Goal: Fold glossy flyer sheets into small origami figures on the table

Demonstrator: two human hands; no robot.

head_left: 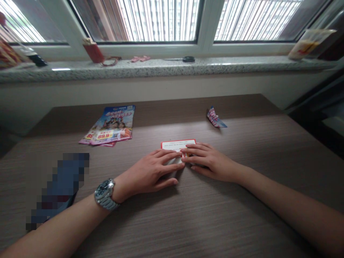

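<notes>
A small sheet of paper (pixel 178 144), white with a red border and a few lines of print, lies on the table in front of me. My left hand (pixel 153 170) rests palm down over its near left part, fingers stretched out and thumb apart. From the other side my right hand (pixel 211 161) lies over its right part, fingers also extended. The fingertips of both hands meet near the middle of the paper, where a bit of coloured print shows. Its near edge is mostly hidden under my fingers. A metal watch (pixel 106 193) is on my left wrist.
Colourful flyers (pixel 115 125) lie stacked at the back left. A folded piece of printed paper (pixel 215 119) stands at the back right. A pixelated blue item (pixel 60 188) is near my left forearm. Scissors (pixel 185 59) and a red box (pixel 93 51) sit on the windowsill (pixel 150 70).
</notes>
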